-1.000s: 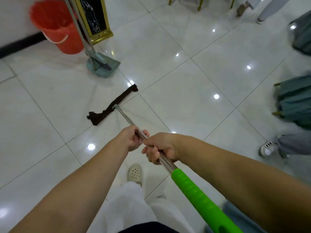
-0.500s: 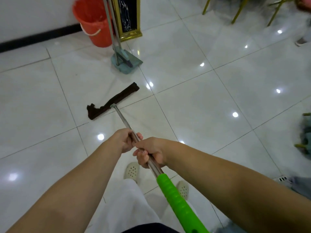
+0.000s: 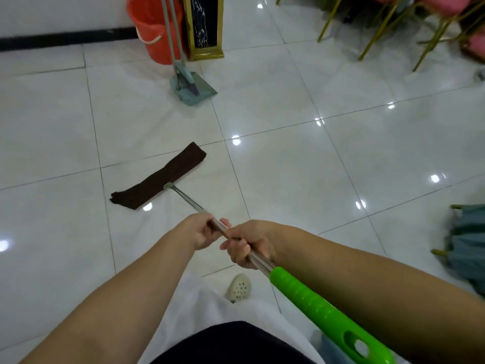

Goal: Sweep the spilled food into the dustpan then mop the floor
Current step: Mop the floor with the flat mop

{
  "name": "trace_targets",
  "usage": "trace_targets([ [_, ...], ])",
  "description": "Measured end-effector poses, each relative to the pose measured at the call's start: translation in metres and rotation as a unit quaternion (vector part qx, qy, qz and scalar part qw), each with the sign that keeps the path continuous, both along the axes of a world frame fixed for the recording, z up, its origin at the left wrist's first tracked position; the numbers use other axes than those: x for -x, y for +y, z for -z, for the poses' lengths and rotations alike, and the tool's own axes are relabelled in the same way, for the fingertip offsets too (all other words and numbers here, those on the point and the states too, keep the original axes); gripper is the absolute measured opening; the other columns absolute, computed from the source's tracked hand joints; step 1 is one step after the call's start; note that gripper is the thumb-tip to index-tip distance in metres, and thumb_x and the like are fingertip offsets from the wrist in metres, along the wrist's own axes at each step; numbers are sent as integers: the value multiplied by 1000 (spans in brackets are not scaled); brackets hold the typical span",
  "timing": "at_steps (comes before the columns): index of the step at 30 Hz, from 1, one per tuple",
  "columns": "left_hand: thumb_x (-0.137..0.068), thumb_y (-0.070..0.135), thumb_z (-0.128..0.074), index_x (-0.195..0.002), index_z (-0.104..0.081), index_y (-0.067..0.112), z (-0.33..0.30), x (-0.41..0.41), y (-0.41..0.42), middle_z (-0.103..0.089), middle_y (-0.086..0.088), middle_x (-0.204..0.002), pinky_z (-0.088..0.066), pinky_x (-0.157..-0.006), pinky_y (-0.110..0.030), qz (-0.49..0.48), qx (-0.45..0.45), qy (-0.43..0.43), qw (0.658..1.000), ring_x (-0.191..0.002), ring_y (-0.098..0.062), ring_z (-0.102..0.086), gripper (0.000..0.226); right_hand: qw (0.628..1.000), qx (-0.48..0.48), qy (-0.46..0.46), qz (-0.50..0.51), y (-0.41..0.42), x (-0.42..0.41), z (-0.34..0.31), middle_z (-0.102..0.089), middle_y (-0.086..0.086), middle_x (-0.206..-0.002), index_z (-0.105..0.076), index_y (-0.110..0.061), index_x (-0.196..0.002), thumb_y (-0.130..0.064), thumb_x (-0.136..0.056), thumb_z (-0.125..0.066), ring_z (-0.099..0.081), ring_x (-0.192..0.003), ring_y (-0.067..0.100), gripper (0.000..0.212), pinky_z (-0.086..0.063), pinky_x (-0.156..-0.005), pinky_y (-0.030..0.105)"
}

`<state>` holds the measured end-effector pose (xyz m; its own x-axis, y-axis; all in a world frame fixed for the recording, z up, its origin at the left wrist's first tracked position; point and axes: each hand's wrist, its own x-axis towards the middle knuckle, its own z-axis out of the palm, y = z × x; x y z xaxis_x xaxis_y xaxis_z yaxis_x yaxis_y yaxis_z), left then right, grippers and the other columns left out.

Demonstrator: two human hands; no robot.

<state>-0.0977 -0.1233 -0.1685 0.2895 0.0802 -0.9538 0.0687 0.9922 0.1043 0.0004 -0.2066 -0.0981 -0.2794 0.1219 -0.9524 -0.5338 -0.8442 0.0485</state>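
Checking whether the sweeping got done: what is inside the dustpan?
The broom head stands inside the dustpan. No food shows on its bare floor; anything under the bristles is hidden.

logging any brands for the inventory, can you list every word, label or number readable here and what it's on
None readable.
Mop, green grip: no print visible.
Orange bucket, dustpan: no label shows.
Gold-framed stand: the dark panel carries only pale streaks, too blurred to tell if it is text.

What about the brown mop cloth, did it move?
Yes. The mop cloth slid back toward the person, leaving a wider gap of floor between it and the dustpan.
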Motion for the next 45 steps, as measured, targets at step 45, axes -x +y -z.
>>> trace_targets([
  [45,-102,5,-24,-119,-44,-8,-60,-80,-201,-59,-22,-80,-51,-33,-33,96,52,-79,991,-60,-30,-65,29,997,37,20,69,-208,-75,-103,-38,1,-50,-46,-2,-86,-22,-95,-50,-37,-25,5,22,-34,-24,13],
])
